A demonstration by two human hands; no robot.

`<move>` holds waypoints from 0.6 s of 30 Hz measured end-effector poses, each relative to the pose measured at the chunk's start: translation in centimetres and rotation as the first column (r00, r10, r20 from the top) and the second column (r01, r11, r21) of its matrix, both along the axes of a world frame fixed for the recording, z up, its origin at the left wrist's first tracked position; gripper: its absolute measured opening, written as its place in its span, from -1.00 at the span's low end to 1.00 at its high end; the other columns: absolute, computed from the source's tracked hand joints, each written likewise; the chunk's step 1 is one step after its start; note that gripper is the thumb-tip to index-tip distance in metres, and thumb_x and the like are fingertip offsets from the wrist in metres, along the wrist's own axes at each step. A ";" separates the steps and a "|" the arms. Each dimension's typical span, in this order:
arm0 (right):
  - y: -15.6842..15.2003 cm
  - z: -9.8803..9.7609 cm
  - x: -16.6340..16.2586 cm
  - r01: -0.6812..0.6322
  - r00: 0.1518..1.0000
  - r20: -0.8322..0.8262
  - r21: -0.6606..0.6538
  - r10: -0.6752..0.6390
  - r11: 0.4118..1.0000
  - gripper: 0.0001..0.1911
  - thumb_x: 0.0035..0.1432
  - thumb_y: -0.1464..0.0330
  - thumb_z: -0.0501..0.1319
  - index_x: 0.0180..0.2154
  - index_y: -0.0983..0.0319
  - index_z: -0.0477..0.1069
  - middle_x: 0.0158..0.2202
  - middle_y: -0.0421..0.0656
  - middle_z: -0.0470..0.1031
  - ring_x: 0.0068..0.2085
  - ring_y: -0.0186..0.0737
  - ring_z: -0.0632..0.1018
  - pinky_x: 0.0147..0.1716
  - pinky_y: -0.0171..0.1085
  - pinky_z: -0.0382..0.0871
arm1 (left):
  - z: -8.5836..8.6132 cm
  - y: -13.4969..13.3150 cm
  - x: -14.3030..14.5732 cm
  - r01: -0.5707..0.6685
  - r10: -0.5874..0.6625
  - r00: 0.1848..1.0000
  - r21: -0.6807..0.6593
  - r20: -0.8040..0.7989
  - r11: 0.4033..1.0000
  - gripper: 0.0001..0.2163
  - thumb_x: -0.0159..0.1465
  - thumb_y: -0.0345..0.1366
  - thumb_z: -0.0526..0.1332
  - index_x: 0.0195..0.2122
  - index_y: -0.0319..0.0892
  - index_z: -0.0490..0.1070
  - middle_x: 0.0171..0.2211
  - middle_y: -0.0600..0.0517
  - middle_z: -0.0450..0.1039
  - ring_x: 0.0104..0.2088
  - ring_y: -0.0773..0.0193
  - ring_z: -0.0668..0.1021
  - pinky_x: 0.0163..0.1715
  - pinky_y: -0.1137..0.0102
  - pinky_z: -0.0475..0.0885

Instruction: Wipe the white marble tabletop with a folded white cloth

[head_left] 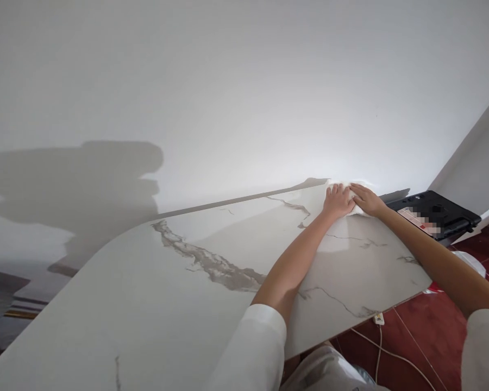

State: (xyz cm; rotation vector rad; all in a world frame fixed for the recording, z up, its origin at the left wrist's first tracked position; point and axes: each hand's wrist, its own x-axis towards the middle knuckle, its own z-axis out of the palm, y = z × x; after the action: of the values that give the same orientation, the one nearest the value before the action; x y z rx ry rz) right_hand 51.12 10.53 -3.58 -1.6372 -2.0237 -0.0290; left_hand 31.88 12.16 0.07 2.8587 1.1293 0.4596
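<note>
A bunched white cloth (355, 210) lies at the far edge of the marble-patterned tabletop (146, 288), close to the wall. My left hand (337, 201) presses down on it with the fingers bent over the fabric. Right beside it, my right hand (369, 200) grips the cloth too, its fingers reaching toward the left hand. Both arms are stretched out over the table. Most of the cloth is hidden under the hands.
A white wall (244, 98) rises behind the table. Past the table's right end is a black case (440, 209) with a blurred label. A white cable (403, 357) with a socket block (378, 319) runs over the red tiled floor (452, 336).
</note>
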 end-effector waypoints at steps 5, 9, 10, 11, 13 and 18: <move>-2.5 -0.2 1.0 0.023 0.999 0.028 -0.001 -0.023 1.000 -0.43 0.27 0.22 0.00 0.26 0.24 0.30 0.33 -0.03 0.27 0.35 0.12 0.24 0.35 0.17 0.07 | -0.3 -1.8 0.9 0.041 -0.041 0.999 0.005 0.024 0.999 -0.49 0.39 -0.15 -0.06 0.32 -0.20 0.14 0.37 -0.18 0.10 0.37 -0.03 0.12 0.32 0.02 0.06; -5.1 -0.1 1.3 0.047 0.998 0.039 -0.005 -0.047 0.999 -0.44 0.29 0.22 -0.01 0.27 0.21 0.29 0.33 -0.05 0.27 0.35 0.11 0.24 0.35 0.17 0.07 | -0.5 -4.0 1.2 0.061 -0.062 0.997 0.010 0.036 0.998 -0.49 0.38 -0.16 -0.05 0.32 -0.21 0.14 0.37 -0.19 0.10 0.37 -0.04 0.11 0.31 0.01 0.05; -5.9 -0.1 1.4 0.047 0.998 0.048 -0.006 -0.047 0.999 -0.44 0.30 0.22 -0.01 0.27 0.21 0.28 0.33 -0.05 0.27 0.35 0.11 0.24 0.35 0.17 0.08 | -0.5 -4.6 1.3 0.068 -0.068 0.997 0.013 0.032 0.998 -0.48 0.38 -0.15 -0.05 0.32 -0.23 0.14 0.37 -0.19 0.10 0.37 -0.04 0.11 0.32 0.02 0.05; -6.7 -0.1 1.4 0.046 0.997 0.059 -0.007 -0.045 0.999 -0.44 0.30 0.22 -0.02 0.27 0.21 0.28 0.33 -0.05 0.27 0.35 0.10 0.24 0.35 0.16 0.09 | -0.4 -5.3 1.3 0.075 -0.076 0.997 0.016 0.028 0.997 -0.48 0.38 -0.14 -0.06 0.32 -0.26 0.13 0.36 -0.20 0.10 0.37 -0.04 0.12 0.32 0.03 0.05; -8.6 0.0 1.3 0.046 0.996 0.077 -0.001 -0.045 0.999 -0.44 0.31 0.22 -0.02 0.28 0.22 0.27 0.34 -0.04 0.26 0.35 0.10 0.24 0.34 0.16 0.11 | -0.4 -6.7 1.1 0.090 -0.090 0.996 0.027 0.023 0.996 -0.46 0.39 -0.13 -0.06 0.32 -0.31 0.13 0.36 -0.21 0.11 0.36 -0.06 0.13 0.32 0.04 0.05; -13.7 -0.1 0.5 0.056 0.993 0.104 0.026 -0.059 0.998 -0.43 0.33 0.21 -0.05 0.30 0.22 0.23 0.35 -0.01 0.24 0.35 0.13 0.24 0.31 0.21 0.14 | -0.4 -10.8 0.5 0.132 -0.133 0.991 0.038 0.030 0.991 -0.46 0.38 -0.15 -0.05 0.31 -0.38 0.14 0.35 -0.28 0.10 0.35 -0.14 0.13 0.29 0.01 0.08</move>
State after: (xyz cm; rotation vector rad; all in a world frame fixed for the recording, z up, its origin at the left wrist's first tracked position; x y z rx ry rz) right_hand 51.63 -3.19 -3.66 -1.7116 -2.0445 -0.1618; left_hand 32.39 1.34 -0.29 2.9217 0.9283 0.5218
